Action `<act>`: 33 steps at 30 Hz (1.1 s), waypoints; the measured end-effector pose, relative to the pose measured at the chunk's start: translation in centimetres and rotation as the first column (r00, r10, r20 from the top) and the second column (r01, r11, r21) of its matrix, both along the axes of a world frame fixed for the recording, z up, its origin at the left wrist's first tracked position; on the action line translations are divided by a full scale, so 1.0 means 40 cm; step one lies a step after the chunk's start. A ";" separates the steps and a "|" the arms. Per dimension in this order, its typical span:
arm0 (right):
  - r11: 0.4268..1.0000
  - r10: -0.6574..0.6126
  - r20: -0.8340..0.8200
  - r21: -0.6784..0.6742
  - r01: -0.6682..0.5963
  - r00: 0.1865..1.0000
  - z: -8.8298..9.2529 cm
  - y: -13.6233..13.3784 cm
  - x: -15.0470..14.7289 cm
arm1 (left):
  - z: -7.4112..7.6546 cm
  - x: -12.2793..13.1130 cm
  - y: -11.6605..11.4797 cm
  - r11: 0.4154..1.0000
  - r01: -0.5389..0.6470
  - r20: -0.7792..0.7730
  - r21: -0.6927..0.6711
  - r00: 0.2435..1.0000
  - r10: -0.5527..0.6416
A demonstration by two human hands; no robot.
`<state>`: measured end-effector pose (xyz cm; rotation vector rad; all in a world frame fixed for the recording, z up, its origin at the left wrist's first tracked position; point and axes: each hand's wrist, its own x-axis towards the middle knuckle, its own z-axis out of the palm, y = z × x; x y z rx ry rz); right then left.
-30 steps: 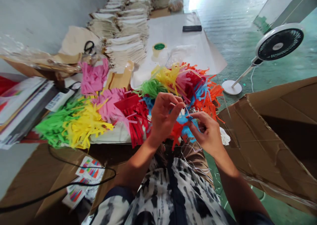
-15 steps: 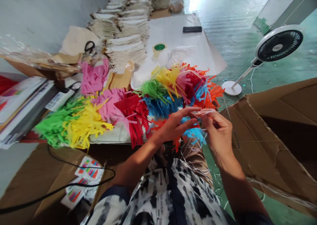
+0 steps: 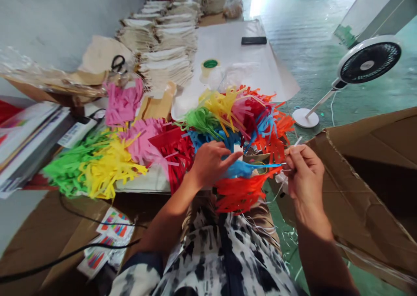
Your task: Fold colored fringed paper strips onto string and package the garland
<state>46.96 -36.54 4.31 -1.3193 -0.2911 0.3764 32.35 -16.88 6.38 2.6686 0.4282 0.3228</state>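
My right hand [image 3: 306, 170] pinches a thin white string [image 3: 298, 141] beside the carton. From just by its fingertips, the narrow twisted end of a light-blue paper tassel [image 3: 241, 169] runs leftward. My left hand [image 3: 211, 163] is over the wide part of that tassel, thumb apart from the fingers; its far fingertips are partly hidden. Below, an orange paper tassel [image 3: 241, 194] hangs over my lap. Beyond my hands curves a row of fringed tassels: green [image 3: 202, 121], yellow [image 3: 217, 102], pink [image 3: 241, 109] and orange [image 3: 278, 128].
More fringe bundles lie left: green [image 3: 67, 167], yellow [image 3: 112, 167], pink [image 3: 143, 141] and red [image 3: 176, 150]. Farther back are scissors [image 3: 117, 64], a tape roll [image 3: 210, 64] and stacked cloth pieces [image 3: 167, 65]. A fan [image 3: 366, 65] and cardboard box [image 3: 358, 178] stand to the right.
My hands, close together before, have moved apart: the left goes left, the right goes right and slightly down. The blue tassel now stretches between them, and the orange tassel shows more fully below.
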 end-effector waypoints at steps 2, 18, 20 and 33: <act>0.994 0.001 0.116 -0.109 0.012 0.993 -0.009 0.006 -0.003 | -0.006 0.040 -0.011 0.984 -0.115 0.030 0.134 0.993 0.112; 0.868 0.222 0.529 -0.491 0.081 0.819 -0.025 0.104 -0.011 | -0.048 0.171 -0.076 0.949 -0.246 -0.242 0.195 0.926 0.290; 0.848 0.235 0.530 -0.521 0.095 0.815 -0.028 0.115 -0.007 | -0.046 0.172 -0.077 0.952 -0.243 -0.270 0.185 0.919 0.287; 0.666 0.493 0.652 -0.709 0.231 0.576 -0.027 0.140 0.012 | -0.009 0.121 -0.051 0.987 -0.153 0.103 -0.048 0.982 0.157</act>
